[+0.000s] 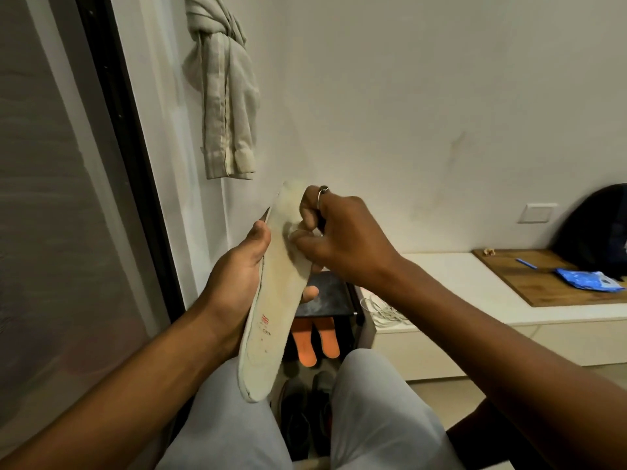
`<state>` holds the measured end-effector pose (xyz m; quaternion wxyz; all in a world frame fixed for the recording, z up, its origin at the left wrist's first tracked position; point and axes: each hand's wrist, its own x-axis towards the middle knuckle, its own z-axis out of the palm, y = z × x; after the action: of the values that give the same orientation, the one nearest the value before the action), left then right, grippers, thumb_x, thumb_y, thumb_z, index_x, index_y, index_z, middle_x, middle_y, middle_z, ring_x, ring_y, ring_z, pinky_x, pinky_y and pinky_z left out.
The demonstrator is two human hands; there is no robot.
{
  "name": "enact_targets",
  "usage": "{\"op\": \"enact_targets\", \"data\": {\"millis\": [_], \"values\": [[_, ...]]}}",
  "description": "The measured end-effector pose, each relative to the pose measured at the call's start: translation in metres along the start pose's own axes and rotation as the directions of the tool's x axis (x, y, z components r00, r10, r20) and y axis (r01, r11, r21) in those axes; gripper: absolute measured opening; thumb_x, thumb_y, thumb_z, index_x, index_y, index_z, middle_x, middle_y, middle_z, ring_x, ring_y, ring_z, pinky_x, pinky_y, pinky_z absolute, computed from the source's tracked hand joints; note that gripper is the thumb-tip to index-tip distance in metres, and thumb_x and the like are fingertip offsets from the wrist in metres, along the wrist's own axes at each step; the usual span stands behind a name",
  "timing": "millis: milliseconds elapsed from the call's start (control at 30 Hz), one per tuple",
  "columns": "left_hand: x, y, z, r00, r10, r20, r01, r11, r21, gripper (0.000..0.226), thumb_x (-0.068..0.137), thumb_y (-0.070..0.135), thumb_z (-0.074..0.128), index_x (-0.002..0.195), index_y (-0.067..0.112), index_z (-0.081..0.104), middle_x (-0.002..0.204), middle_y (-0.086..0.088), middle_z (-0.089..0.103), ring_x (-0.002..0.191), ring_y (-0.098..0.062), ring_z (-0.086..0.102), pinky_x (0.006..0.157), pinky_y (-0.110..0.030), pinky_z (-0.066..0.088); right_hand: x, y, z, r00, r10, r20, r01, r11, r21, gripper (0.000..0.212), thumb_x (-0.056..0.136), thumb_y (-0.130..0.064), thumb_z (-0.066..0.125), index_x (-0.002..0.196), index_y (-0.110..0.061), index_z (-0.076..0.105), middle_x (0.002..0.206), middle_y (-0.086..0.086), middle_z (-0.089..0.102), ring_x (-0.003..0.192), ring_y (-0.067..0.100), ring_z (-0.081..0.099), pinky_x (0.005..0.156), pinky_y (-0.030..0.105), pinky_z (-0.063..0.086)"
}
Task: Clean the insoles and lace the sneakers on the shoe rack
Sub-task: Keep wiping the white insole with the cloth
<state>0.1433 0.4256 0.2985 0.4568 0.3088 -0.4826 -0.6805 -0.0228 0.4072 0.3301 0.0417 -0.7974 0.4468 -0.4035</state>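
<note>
Standing nearly upright, toe end up, the insole [271, 320] sat clamped in the left grip [234, 276], thumb along its near edge and one fingertip showing past its far edge. Just right of it, the right grip [339, 239] was curled and pinched on a small white wad [300, 228], pressed against the insole's upper face. Both forearms rose from the bottom corners, and a ring [322, 195] sat on one right finger. Below both grips, two orange insoles [315, 340] lay in the rack [332, 296], under its dark top.
</note>
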Motion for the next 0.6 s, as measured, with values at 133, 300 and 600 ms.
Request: {"op": "enact_targets", "data": {"millis": [133,300,600], "values": [[0.000,0.000,-0.004,0.999,0.037,0.029,-0.038,0.999,0.017,0.052,0.104,0.053,0.028,0.122,0.022,0.067,0.083,-0.006,0.075,0.071,-0.021,0.073,0.059,-0.031,0.058,-0.011,-0.018,0.008,0.988,-0.093,0.122,0.077,0.988,0.131,0.025,0.088,-0.005,0.071,0.076,-0.009,0.049,0.070,0.006,0.056,0.060,0.018,0.057,0.055,0.028,0.051],[-0.001,0.000,0.000,0.999,-0.034,0.040,0.034,0.999,0.011,0.054,0.101,0.059,0.032,0.129,0.026,0.064,0.110,-0.018,0.073,0.077,-0.031,0.074,0.057,-0.034,0.058,0.007,-0.006,0.002,0.997,-0.006,-0.073,0.021,0.978,0.209,0.034,0.087,-0.005,0.073,0.075,-0.018,0.044,0.075,0.016,0.062,0.070,0.032,0.064,0.066,0.049,0.053],[-0.002,0.002,-0.001,0.999,0.040,0.003,-0.040,0.999,0.004,0.052,0.104,0.052,0.027,0.125,0.023,0.065,0.089,-0.005,0.076,0.070,-0.020,0.073,0.056,-0.031,0.058,-0.011,-0.004,0.007,0.994,0.011,0.105,-0.041,0.958,0.285,0.032,0.088,-0.007,0.073,0.077,-0.017,0.045,0.081,0.021,0.066,0.076,0.036,0.069,0.060,0.051,0.058]]}}
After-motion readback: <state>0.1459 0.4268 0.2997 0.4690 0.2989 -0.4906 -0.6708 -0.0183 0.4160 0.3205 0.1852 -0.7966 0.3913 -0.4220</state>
